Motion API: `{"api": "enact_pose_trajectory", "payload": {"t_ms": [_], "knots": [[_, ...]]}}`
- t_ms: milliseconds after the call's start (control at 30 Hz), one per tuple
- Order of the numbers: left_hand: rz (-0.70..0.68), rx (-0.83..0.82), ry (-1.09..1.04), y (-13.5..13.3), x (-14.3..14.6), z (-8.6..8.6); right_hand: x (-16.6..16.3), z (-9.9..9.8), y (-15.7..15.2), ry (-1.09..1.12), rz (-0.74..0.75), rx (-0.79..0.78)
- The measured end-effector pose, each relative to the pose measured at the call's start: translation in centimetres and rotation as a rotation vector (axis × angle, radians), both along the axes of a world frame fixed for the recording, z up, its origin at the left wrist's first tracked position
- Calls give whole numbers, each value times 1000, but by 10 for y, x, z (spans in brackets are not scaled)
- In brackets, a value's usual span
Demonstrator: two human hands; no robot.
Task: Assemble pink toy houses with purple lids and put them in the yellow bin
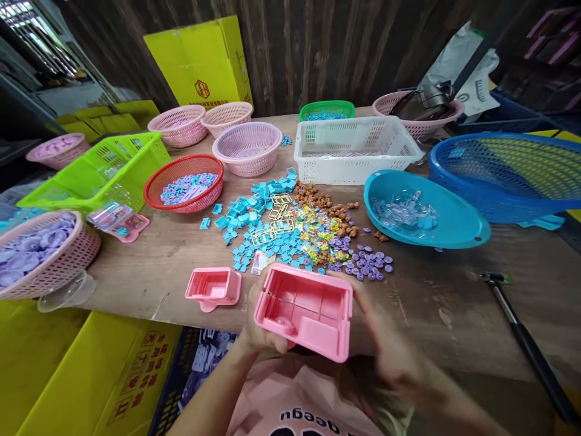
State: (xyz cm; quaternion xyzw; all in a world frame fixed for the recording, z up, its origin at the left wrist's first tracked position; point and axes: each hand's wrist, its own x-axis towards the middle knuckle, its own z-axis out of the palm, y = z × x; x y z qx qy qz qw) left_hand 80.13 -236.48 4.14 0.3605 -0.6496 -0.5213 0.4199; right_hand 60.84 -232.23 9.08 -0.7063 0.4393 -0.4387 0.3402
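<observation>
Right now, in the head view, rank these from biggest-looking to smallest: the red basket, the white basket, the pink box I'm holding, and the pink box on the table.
1. White basket and held pink box: too close to rank; the box is nearer the camera
2. Red basket
3. Table pink box

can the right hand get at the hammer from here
Likely yes: nothing visible stands between the right hand and the hammer, though that hand seems to be touching the larger pink box.
</observation>
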Motion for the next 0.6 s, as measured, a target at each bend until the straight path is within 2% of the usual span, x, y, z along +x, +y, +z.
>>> {"api": "enact_pose_trajectory", "payload": {"t_ms": [33,100,133,200,267,433,600], "knots": [[-18,-26,35,-3,2,4,-6,12,-6,41,59,26],[-116,-99,53,-7,2,8,-8,34,-21,241,27,-86],[-162,-137,50,-9,1,9,-4,41,-29,368,86,-131],[-218,-186,38,-10,-2,9,11,47,-42,616,191,-190],[-220,-169,66,-10,-5,8,30,43,-51,779,238,-201],[-207,-109,135,-9,-7,2,55,27,-55,847,251,-186],[-202,-231,69,-11,-4,-1,40,48,-56,888,260,-76]]}}
